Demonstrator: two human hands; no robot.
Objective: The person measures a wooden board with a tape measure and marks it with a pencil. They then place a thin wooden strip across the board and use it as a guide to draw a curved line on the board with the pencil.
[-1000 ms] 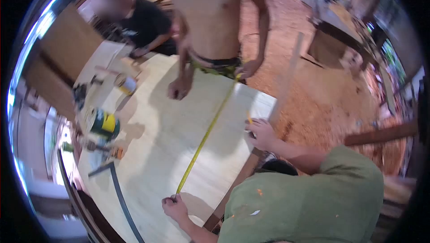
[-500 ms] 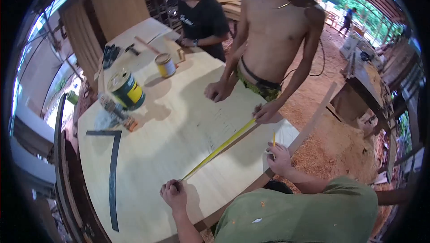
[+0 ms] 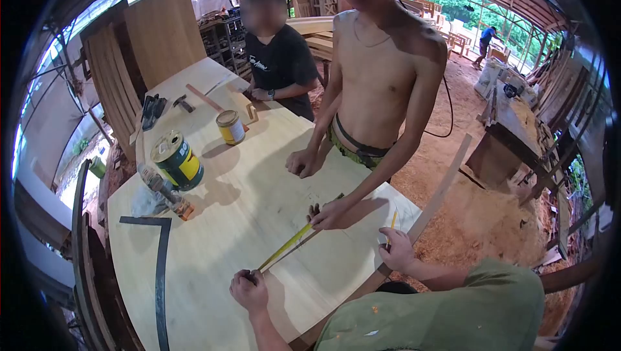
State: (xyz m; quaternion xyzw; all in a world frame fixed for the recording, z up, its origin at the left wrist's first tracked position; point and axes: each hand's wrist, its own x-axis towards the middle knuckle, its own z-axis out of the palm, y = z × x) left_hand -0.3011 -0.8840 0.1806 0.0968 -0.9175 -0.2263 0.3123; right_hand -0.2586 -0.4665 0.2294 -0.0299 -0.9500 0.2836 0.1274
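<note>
My left hand (image 3: 250, 291) is closed at the near end of a yellow tape measure (image 3: 284, 246), its fingers resting on the pale wooden board (image 3: 220, 247). From there the tape slants up and away to the hand of a co-worker (image 3: 331, 214), who grips it over the board. In my right hand (image 3: 398, 251), at the board's right edge, a yellow pencil (image 3: 392, 221) points upward. A dark carpenter's square (image 3: 162, 280) lies flat to the left of my left hand.
Paint tins, one green and yellow (image 3: 178, 160) and one smaller (image 3: 230, 127), stand on the board beside a paintbrush (image 3: 169, 192). A hammer (image 3: 184, 103) lies farther back. Another person (image 3: 278, 60) stands behind the board. Sawdust (image 3: 446, 234) covers the ground at right.
The co-worker's hand on the tape has come closer to my left hand, so the stretch between them is shorter. My view has tilted up slightly. Both my hands keep their holds.
</note>
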